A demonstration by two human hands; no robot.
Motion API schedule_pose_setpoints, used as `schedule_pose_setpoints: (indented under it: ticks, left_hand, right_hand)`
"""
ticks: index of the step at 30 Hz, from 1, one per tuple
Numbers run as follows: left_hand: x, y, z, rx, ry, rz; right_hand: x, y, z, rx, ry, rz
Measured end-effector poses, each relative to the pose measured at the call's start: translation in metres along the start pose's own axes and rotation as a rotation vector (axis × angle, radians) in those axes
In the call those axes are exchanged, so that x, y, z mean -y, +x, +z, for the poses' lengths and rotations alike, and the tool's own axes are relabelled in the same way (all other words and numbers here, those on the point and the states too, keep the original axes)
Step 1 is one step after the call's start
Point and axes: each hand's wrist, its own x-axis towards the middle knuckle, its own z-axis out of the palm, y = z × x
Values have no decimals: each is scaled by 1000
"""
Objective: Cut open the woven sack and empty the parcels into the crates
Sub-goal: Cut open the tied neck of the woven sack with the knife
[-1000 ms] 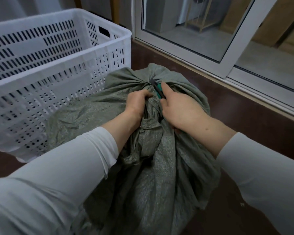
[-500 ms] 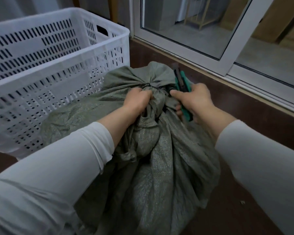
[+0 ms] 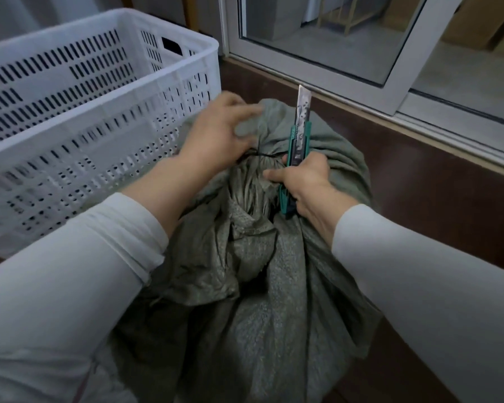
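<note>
A grey-green woven sack (image 3: pixel 274 301) stands on the floor in front of me, its neck gathered and bound by a thin black tie (image 3: pixel 262 154). My left hand (image 3: pixel 216 132) grips the bunched top of the sack above the tie. My right hand (image 3: pixel 306 184) holds a teal utility knife (image 3: pixel 298 141) upright beside the neck, blade extended and pointing up and away. A white slotted plastic crate (image 3: pixel 79 123) stands just left of the sack, touching it. The parcels are hidden inside the sack.
A dark brown floor (image 3: pixel 419 205) runs to the right of the sack. A white-framed sliding glass door (image 3: pixel 396 91) closes off the far side. My two white sleeves fill the lower corners.
My right hand pulled the knife back from the neck and raised it with the blade extended. My left hand shifted from below the tie up onto the sack's bunched top.
</note>
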Motion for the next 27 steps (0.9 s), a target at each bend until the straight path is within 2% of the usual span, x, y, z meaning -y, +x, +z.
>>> schedule_pose_setpoints:
  ticks: [2, 4, 12, 14, 16, 20, 25, 27]
  left_hand:
    - [-5, 2, 7, 138, 97, 95]
    - [-8, 2, 12, 226, 183, 106]
    - [-8, -5, 16, 261, 321, 21]
    - [-5, -4, 17, 329, 319, 12]
    - [1, -3, 17, 437, 245, -13]
    - [11, -4, 15, 602, -155, -183]
    - [26, -15, 24, 562, -633, -343]
    - [25, -15, 30, 530, -686, -394]
  right_hand:
    - [-2, -1, -1, -1, -27, -29]
    - [-5, -1, -2, -5, -32, -41]
    - [-10, 5, 5, -27, -59, -75]
    - [-13, 5, 4, -7, -109, -96]
    - [-15, 4, 0, 21, -133, -109]
    - [-17, 3, -7, 90, -146, -127]
    - [-21, 4, -13, 215, 101, -25]
    - [-24, 7, -10, 207, -10, -48]
